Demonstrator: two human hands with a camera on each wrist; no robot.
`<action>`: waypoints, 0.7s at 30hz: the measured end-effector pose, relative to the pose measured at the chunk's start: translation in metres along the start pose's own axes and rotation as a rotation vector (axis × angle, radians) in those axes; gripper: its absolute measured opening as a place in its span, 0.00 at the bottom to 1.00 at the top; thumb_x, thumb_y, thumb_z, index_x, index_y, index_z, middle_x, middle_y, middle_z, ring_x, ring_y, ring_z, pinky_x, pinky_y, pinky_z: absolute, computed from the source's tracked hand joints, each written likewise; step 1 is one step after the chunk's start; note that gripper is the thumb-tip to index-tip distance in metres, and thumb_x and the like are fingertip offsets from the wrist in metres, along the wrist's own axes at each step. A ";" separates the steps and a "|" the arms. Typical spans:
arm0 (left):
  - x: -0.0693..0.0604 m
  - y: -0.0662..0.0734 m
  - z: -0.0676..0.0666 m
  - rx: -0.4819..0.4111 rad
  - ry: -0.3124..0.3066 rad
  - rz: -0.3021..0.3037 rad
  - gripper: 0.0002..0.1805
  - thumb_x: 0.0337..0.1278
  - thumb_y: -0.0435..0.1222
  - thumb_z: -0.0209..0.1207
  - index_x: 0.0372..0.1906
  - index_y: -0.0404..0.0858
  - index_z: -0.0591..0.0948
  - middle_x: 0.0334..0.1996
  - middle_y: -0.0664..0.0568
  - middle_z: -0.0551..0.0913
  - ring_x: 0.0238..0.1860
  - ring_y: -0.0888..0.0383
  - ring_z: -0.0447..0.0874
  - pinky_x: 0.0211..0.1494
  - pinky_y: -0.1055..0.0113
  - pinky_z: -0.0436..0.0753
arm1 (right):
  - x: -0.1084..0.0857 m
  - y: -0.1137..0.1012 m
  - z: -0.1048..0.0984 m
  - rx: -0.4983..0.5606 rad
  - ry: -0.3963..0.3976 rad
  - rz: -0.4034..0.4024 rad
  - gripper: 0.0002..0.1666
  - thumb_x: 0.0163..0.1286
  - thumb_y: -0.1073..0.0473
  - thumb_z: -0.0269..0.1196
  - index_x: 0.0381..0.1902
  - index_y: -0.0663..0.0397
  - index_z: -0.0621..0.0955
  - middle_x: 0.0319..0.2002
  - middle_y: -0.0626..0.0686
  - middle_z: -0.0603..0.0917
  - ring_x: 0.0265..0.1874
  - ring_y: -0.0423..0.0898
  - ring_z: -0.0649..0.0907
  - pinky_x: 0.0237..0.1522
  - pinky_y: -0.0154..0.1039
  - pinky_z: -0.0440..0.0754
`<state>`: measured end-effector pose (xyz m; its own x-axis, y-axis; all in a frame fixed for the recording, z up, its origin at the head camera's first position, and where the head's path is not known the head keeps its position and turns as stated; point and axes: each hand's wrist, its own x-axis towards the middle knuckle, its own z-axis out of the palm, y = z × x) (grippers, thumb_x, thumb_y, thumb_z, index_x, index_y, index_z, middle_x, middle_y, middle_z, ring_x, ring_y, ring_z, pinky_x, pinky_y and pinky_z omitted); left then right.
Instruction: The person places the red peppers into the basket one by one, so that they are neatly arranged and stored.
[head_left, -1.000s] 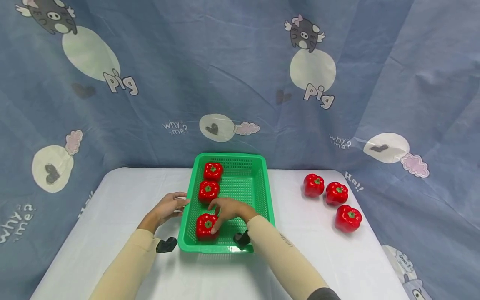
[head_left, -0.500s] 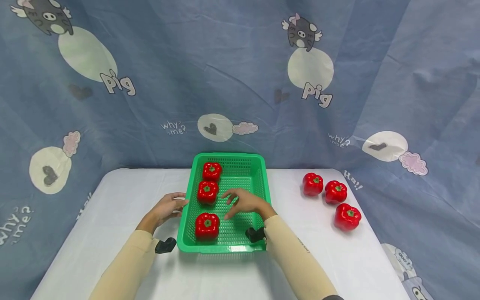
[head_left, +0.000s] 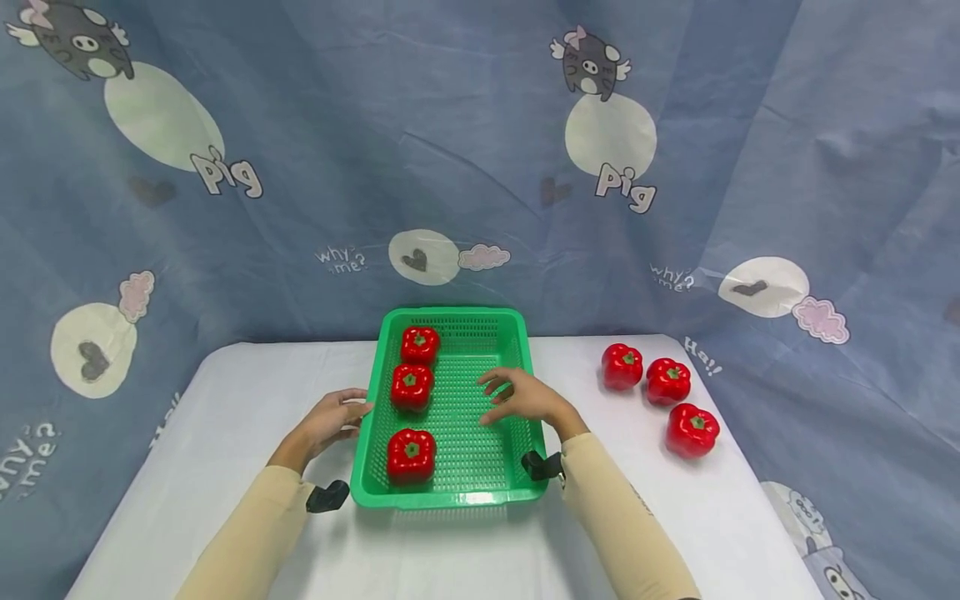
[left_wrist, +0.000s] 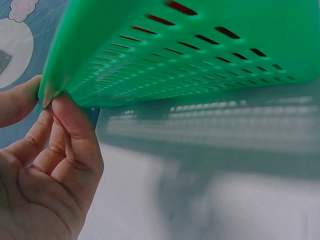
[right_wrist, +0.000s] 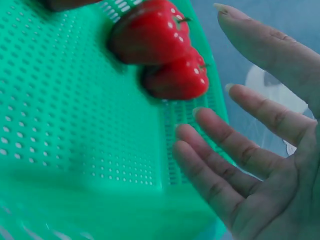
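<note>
A green perforated plastic basket point(head_left: 468, 498) stands on the white table. Along its left side sit three red bell peppers: a far one point(head_left: 420, 344), a middle one point(head_left: 411, 387) and a near one point(head_left: 411, 456). My left hand point(head_left: 327, 422) pinches the basket's left rim between thumb and fingers, as the left wrist view shows. Above the basket's right half hovers my right hand point(head_left: 531, 395), its fingers spread and holding nothing. In the right wrist view, two of the peppers point(right_wrist: 150, 35) lie beyond its fingertips, with part of another at the top edge.
To the basket's right, three more red bell peppers point(head_left: 667, 382) stand in a loose group on the table point(head_left: 600, 467). Blue patterned cloth point(head_left: 480, 167) hangs right behind the table's back edge.
My right hand has let go of the near bell pepper and moved right, across the basket. That pepper stays in the basket. My left hand keeps its place at the rim.
</note>
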<state>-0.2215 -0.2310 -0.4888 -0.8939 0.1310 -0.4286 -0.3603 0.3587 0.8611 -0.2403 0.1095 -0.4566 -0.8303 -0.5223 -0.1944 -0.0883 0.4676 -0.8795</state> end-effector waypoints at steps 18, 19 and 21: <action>0.002 -0.001 -0.002 0.004 -0.021 0.012 0.28 0.68 0.37 0.52 0.67 0.27 0.62 0.40 0.51 0.83 0.39 0.58 0.81 0.46 0.60 0.81 | -0.020 0.026 -0.031 0.180 0.135 -0.117 0.33 0.59 0.65 0.70 0.61 0.65 0.73 0.57 0.66 0.75 0.58 0.67 0.74 0.57 0.48 0.76; 0.002 -0.001 -0.002 0.000 -0.022 0.012 0.28 0.68 0.37 0.52 0.67 0.28 0.62 0.39 0.51 0.83 0.39 0.58 0.81 0.46 0.60 0.81 | -0.021 0.028 -0.032 0.186 0.142 -0.117 0.33 0.59 0.65 0.70 0.61 0.65 0.72 0.58 0.67 0.74 0.58 0.67 0.74 0.57 0.48 0.76; 0.002 0.000 -0.002 0.003 -0.023 0.012 0.28 0.68 0.38 0.52 0.67 0.28 0.63 0.38 0.52 0.83 0.39 0.58 0.81 0.45 0.60 0.81 | -0.024 0.032 -0.034 0.196 0.161 -0.112 0.34 0.59 0.65 0.70 0.62 0.66 0.72 0.58 0.68 0.74 0.58 0.65 0.75 0.57 0.49 0.76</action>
<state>-0.2237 -0.2326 -0.4887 -0.8915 0.1568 -0.4250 -0.3491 0.3601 0.8651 -0.2421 0.1617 -0.4651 -0.8995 -0.4356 -0.0338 -0.0890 0.2584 -0.9619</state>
